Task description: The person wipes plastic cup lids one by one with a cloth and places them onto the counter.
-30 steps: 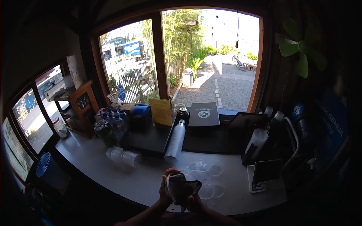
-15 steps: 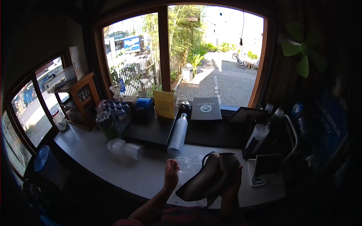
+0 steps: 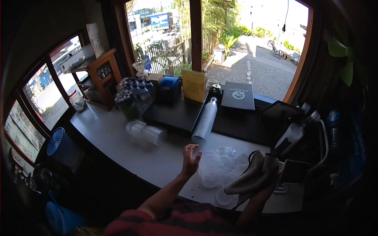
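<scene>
My left hand is raised over the counter with fingers apart and slightly curled, holding nothing. It is just below the near end of a long stack of plastic cups. My right hand grips a dark grey cloth item with a black edge or strap; I cannot tell its exact kind. The cloth hides most of the right fingers. Loose clear plastic lids lie scattered on the counter between the hands, some partly behind the cloth.
Clear stacked plastic pieces lie left on the counter, near bottles. A dark menu folder and yellow card stand by the window. A small screen device and pump bottle are at right.
My left hand has gone from closed to open fingers. The cloth has shifted right with my right hand, uncovering more lids. The camera view has tilted down and turned left.
</scene>
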`<state>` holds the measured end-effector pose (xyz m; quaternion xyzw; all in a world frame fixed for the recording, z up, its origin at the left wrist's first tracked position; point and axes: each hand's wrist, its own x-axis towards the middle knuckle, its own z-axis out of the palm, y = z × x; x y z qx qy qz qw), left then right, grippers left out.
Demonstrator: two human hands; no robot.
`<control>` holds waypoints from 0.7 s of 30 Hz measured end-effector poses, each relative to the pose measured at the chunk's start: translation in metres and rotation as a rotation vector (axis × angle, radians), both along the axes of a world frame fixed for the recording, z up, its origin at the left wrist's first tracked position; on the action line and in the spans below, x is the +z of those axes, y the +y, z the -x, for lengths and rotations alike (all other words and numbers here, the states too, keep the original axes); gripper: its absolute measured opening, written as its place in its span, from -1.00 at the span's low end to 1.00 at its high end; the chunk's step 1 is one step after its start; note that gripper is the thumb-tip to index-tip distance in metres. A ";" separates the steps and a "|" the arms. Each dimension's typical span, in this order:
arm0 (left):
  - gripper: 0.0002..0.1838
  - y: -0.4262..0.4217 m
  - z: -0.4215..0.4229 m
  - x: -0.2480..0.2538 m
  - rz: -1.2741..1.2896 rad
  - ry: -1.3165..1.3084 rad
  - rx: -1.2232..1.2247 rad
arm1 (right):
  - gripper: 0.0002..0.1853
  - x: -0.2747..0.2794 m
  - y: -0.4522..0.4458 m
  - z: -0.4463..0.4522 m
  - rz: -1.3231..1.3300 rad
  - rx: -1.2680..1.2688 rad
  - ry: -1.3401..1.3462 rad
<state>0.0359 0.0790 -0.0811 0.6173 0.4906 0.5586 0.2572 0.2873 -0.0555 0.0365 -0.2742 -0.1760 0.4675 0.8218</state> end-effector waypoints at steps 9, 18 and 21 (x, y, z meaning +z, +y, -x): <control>-0.62 0.051 0.161 -0.019 -0.078 0.567 0.670 | -0.27 -0.004 0.022 -0.010 0.008 -0.069 0.105; -0.87 0.051 0.183 -0.022 -0.040 0.503 0.588 | -0.28 -0.015 0.019 0.010 0.086 0.032 0.065; -0.88 0.050 0.183 -0.022 -0.139 0.480 0.597 | -0.28 -0.016 0.013 0.017 0.085 0.080 0.028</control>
